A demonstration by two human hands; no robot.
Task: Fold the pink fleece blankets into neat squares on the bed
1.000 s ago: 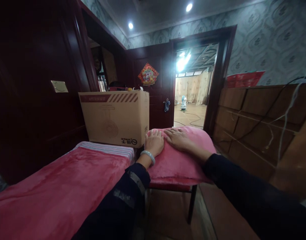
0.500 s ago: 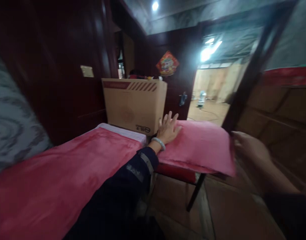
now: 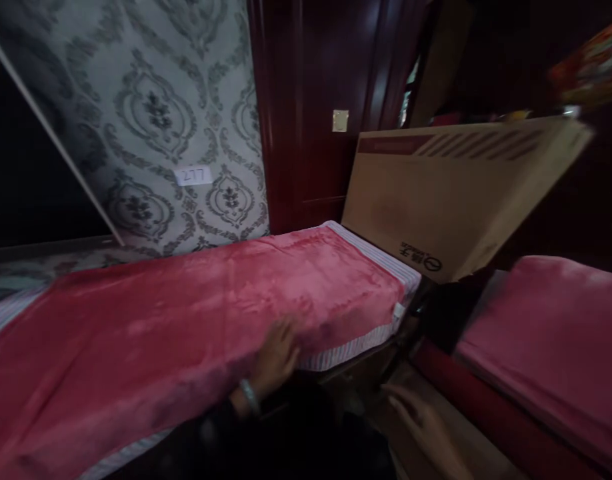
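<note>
A long pink plush cloth (image 3: 186, 313) covers a bench-like surface, with a striped sheet (image 3: 371, 253) showing at its far end and along its front edge. My left hand (image 3: 276, 357), with a pale bangle at the wrist, is at the cloth's front edge. Its fingers are stretched out, and I cannot tell whether they press on it. Lower right, my right hand (image 3: 421, 423) hangs in the gap between this cloth and a second one, fingers extended and holding nothing. That other pink cloth (image 3: 561, 333) lies folded over a seat at the right.
A large cardboard box (image 3: 426, 193) stands tilted behind the cloth's far end. Behind it are a dark red wooden panel (image 3: 306, 133) with a switch plate (image 3: 341, 121) and patterned wallpaper (image 3: 186, 87) bearing a paper label marked 277 (image 3: 193, 175). A dark screen-like panel (image 3: 31, 160) is at left.
The view has swung left. My left hand has gone from the folded pink cloth to the long one. My right hand has left the folded cloth's edge and dropped lower.
</note>
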